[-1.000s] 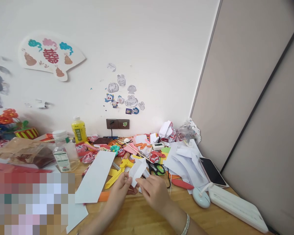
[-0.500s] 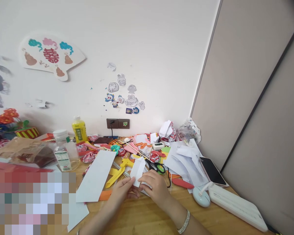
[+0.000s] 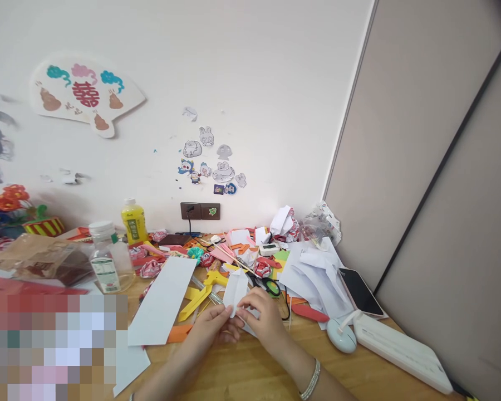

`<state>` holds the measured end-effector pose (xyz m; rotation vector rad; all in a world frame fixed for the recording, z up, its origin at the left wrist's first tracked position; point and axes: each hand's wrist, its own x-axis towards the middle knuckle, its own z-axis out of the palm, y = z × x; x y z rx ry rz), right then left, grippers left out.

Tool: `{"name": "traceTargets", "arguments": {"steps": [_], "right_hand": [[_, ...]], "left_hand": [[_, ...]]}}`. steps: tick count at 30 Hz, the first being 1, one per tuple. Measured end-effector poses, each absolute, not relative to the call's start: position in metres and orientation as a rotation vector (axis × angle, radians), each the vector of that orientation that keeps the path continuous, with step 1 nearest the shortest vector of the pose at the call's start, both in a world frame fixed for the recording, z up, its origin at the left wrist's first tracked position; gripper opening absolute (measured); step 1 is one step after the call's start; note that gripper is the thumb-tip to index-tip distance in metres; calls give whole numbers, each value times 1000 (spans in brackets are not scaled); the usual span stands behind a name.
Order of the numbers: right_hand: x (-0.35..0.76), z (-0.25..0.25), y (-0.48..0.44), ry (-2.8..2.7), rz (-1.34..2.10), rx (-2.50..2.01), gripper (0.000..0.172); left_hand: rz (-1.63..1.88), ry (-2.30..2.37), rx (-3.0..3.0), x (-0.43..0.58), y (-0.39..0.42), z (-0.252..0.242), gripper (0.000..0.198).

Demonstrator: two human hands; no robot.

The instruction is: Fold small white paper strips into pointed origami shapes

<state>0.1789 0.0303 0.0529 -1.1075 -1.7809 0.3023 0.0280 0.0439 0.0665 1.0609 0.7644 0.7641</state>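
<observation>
A small folded piece of white paper (image 3: 235, 288) is held up above the front of the wooden table (image 3: 234, 367). My left hand (image 3: 217, 324) pinches its lower end from the left, thumb on top and fingers underneath. From the right, my right hand (image 3: 261, 314) has thumb and fingertips closed at the paper's lower right edge. Just behind the paper lie a folded yellow paper piece (image 3: 198, 301) and black scissors (image 3: 271, 286). Left of my hands, a white paper sheet (image 3: 162, 301) lies on the table.
A clear jar (image 3: 106, 262) and a yellow drink bottle (image 3: 134, 223) stand at the back left. Right of my hands are stacked white papers (image 3: 317, 278), a phone (image 3: 362, 292) and a white lamp (image 3: 401, 351). Coloured paper scraps and crumpled wrappers (image 3: 262, 269) cover the back.
The paper has turned a little more upright in my hands. My left fingers have spread slightly beneath it, and my right fingertips have shifted along its lower edge.
</observation>
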Motion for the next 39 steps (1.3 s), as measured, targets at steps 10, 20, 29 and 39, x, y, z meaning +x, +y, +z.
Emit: {"name": "traceTargets", "arguments": {"steps": [10, 20, 29, 39], "right_hand": [[164, 48, 32, -1358, 723, -1205, 3], [164, 50, 29, -1444, 731, -1172, 3], [161, 49, 31, -1392, 780, -1197, 6], [157, 47, 29, -1310, 751, -1240, 4]], "left_hand": [[765, 786, 1109, 33, 40, 66, 40], [769, 847, 1107, 36, 42, 58, 43], [787, 872, 1143, 37, 44, 54, 47], [797, 901, 1255, 40, 40, 54, 43]]}}
